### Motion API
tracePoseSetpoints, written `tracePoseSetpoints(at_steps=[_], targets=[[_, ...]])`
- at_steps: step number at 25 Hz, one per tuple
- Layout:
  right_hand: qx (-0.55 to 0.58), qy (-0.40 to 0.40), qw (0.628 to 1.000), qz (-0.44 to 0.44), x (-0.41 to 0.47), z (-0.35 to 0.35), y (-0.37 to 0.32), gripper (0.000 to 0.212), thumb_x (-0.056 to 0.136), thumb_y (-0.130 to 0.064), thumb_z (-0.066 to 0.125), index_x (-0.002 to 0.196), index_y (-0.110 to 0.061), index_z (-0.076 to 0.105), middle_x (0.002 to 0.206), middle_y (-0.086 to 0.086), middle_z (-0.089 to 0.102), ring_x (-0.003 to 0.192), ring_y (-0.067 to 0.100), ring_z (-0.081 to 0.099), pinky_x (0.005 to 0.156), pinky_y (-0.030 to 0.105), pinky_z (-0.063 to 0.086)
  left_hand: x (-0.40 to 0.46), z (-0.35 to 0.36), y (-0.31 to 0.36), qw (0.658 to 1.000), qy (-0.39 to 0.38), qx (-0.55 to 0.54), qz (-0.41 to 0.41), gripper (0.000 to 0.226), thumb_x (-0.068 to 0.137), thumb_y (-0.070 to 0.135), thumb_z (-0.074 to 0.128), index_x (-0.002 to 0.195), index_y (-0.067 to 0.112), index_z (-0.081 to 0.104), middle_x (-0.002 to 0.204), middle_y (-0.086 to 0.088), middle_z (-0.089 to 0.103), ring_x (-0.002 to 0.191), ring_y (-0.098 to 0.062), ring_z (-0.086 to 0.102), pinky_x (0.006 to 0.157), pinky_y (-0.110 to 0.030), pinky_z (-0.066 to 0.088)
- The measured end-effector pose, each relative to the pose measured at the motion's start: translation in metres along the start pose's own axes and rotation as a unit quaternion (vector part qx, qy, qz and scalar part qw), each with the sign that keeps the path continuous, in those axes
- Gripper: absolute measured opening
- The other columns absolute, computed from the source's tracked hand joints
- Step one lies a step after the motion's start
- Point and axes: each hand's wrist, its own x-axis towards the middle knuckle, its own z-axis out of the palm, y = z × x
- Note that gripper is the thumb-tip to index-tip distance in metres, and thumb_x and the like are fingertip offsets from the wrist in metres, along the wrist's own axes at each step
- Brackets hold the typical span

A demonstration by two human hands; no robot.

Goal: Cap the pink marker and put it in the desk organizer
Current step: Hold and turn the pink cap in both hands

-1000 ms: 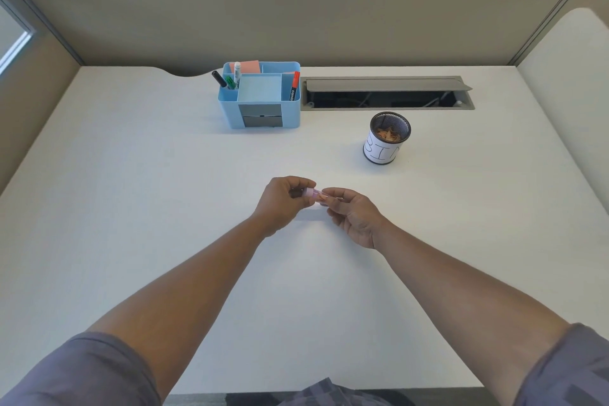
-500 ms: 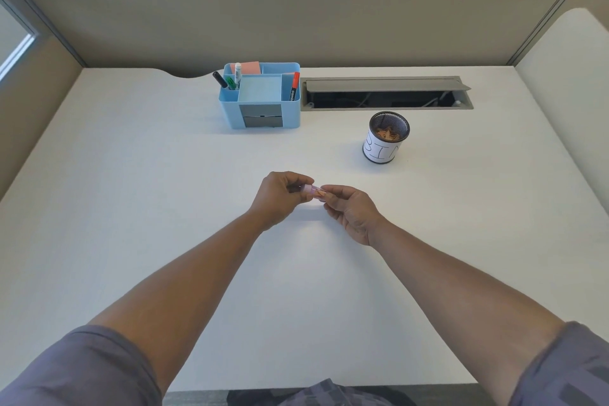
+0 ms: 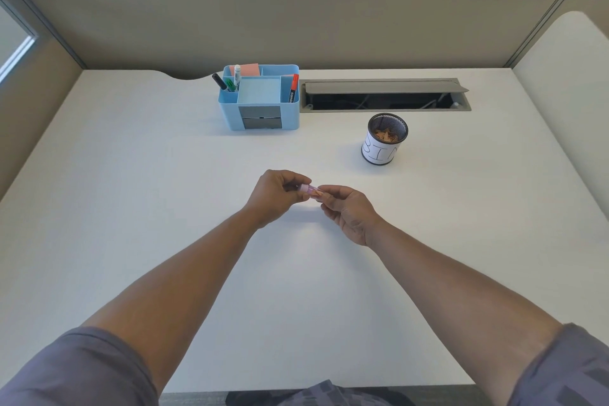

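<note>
The pink marker is held level above the middle of the white desk, only a short pink stretch showing between my two hands. My left hand grips its left part, fingers curled over it. My right hand pinches its right end with fingertips; whether that end is the cap I cannot tell. The light blue desk organizer stands at the back of the desk, well beyond my hands, with markers and pink sticky notes in its compartments.
A black mesh cup labelled BIN stands to the right of the organizer, with shavings inside. An open grey cable hatch lies at the back right. Beige partition walls close off the desk behind and at both sides.
My hands have stayed together around the marker with hardly any movement; the grip looks the same.
</note>
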Motion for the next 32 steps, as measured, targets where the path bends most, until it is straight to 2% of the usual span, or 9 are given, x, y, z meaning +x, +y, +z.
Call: tracePoseSetpoints(at_steps=[5,8,12,18,21,25,27,29,32], targets=[[0.013,0.006,1.000,-0.006,0.001,0.003,-0.002,0.021,0.089,0.003,0.069,0.109,0.000,0.070,0.104,0.013,0.070,0.097,0.020,0.065,0.074,0.020,0.056,0.000,0.001,0.002,1.000,0.011,-0.018,0.002,0.025,0.082,0.009,0.083,0.104,0.019,0.078,0.092,0.008,0.080,0.084,-0.001,0.075,0.070,-0.007,0.051],[0.013,-0.001,1.000,0.004,0.000,0.002,0.000,0.025,0.090,0.004,0.068,0.114,0.003,0.068,0.105,0.013,0.070,0.095,0.019,0.065,0.074,0.020,0.056,0.001,-0.005,0.002,1.000,-0.008,-0.004,0.000,0.025,0.082,0.010,0.083,0.105,0.019,0.079,0.089,0.011,0.081,0.082,-0.002,0.075,0.069,-0.008,0.052],[0.009,0.010,1.000,-0.004,0.001,0.007,-0.001,0.031,0.087,0.002,0.072,0.117,0.004,0.067,0.107,0.012,0.069,0.094,0.017,0.065,0.076,0.020,0.055,0.000,-0.002,0.000,0.999,0.028,-0.025,-0.004,0.025,0.080,0.012,0.085,0.102,0.020,0.078,0.086,0.012,0.080,0.078,-0.001,0.074,0.067,-0.007,0.051],[0.032,0.015,0.999,0.006,0.002,0.005,-0.002,0.027,0.091,0.003,0.067,0.118,0.004,0.066,0.105,0.013,0.071,0.089,0.015,0.067,0.077,0.020,0.057,0.002,-0.004,-0.002,0.994,0.008,-0.103,-0.029,0.022,0.084,0.009,0.081,0.104,0.017,0.076,0.095,0.002,0.081,0.086,-0.010,0.074,0.082,-0.022,0.058],[0.066,0.014,0.998,0.016,0.002,0.005,-0.002,0.030,0.093,0.005,0.062,0.123,0.009,0.062,0.102,0.015,0.072,0.084,0.015,0.069,0.075,0.020,0.059,0.002,-0.001,-0.005,0.969,-0.005,-0.236,-0.069,0.020,0.087,0.002,0.076,0.106,0.007,0.071,0.101,-0.010,0.078,0.094,-0.019,0.073,0.092,-0.031,0.059],[0.094,0.014,0.995,0.036,-0.001,0.001,0.000,0.021,0.095,0.004,0.060,0.115,0.006,0.066,0.102,0.016,0.072,0.086,0.019,0.070,0.082,0.023,0.060,0.002,0.009,-0.010,0.897,-0.009,-0.421,-0.138,0.013,0.094,-0.003,0.064,0.107,0.001,0.066,0.101,-0.014,0.076,0.095,-0.023,0.075,0.083,-0.025,0.060],[0.103,0.015,0.994,0.038,-0.003,0.001,-0.001,0.017,0.095,0.003,0.060,0.111,0.004,0.067,0.099,0.016,0.073,0.085,0.020,0.071,0.083,0.024,0.060,0.006,0.016,-0.013,0.891,-0.011,-0.422,-0.167,0.013,0.097,-0.001,0.062,0.109,0.001,0.065,0.101,-0.014,0.075,0.092,-0.022,0.075,0.078,-0.025,0.061],[0.124,0.026,0.992,0.026,-0.004,0.000,-0.004,0.018,0.095,0.004,0.059,0.112,0.005,0.065,0.100,0.016,0.073,0.086,0.019,0.071,0.081,0.023,0.061,0.009,0.027,-0.015,0.906,-0.008,-0.381,-0.187,0.012,0.098,0.003,0.062,0.109,0.004,0.065,0.099,-0.011,0.073,0.091,-0.020,0.073,0.079,-0.026,0.060],[0.152,0.050,0.987,-0.001,-0.003,-0.003,-0.015,0.021,0.096,0.005,0.058,0.116,0.006,0.063,0.100,0.017,0.072,0.088,0.020,0.071,0.076,0.022,0.061,0.017,0.043,-0.020,0.932,0.018,-0.309,-0.186,0.007,0.096,0.007,0.066,0.102,0.009,0.068,0.096,-0.007,0.066,0.092,-0.022,0.062,0.093,-0.034,0.053]])
